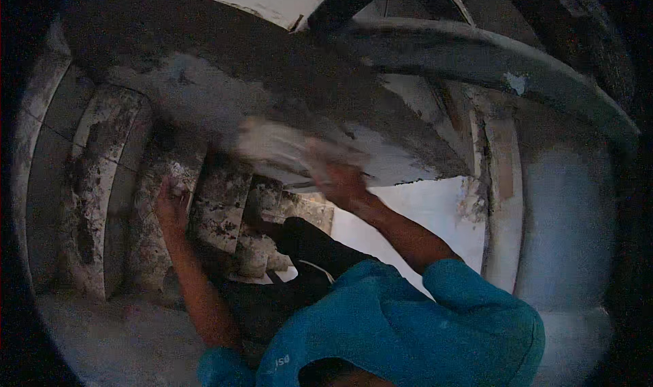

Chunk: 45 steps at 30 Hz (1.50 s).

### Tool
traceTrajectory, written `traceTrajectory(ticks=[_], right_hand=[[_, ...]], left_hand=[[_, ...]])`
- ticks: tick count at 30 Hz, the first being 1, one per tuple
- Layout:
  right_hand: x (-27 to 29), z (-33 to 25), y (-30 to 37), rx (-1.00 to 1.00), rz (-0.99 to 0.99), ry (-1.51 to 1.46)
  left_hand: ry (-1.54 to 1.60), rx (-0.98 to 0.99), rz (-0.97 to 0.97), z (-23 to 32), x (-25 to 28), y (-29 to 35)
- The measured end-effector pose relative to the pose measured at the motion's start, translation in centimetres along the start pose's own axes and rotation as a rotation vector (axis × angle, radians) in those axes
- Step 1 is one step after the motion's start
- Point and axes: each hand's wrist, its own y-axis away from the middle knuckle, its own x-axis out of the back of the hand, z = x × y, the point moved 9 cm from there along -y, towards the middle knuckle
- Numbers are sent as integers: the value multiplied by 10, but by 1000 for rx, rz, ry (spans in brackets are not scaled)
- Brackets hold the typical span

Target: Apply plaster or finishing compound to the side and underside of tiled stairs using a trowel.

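Note:
My right hand [340,181], smeared by motion, grips a pale flat plastering float [272,141]. The blurred float lies against the grey, patchy plaster underside [204,91] of a sloping slab above me. My left hand [173,207] is raised beside a stained step [221,200], its fingers curled around a pale, rough patch [178,173]. I cannot tell whether that patch is a lump in the fingers or a mark on the step behind.
Stained concrete steps [109,183] rise along the left. A curved grey beam [503,54] crosses the upper right, above a rough-edged pale post [503,196]. A bluish wall [568,217] stands at the right. Bright white surface [408,217] shows beneath the slab.

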Motion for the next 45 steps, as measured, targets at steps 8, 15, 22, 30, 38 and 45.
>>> traceTrajectory(ticks=[8, 15, 22, 30, 38, 45], right_hand=[[87, 117, 103, -113, 575, 471], [21, 96, 28, -218, 150, 204], [54, 166, 109, -290, 410, -8], [78, 108, 71, -38, 682, 162], [19, -35, -40, 167, 201, -292], [37, 152, 119, -60, 573, -151]], left_hand=[[26, 42, -83, -11, 30, -17], [-455, -321, -412, 3, -14, 5], [-396, -167, 140, 10, -4, 32], [-932, -359, -10, 1, -10, 29], [-1156, -105, -506, -87, 5, 22], [-1792, -506, -147, 67, 60, 65]])
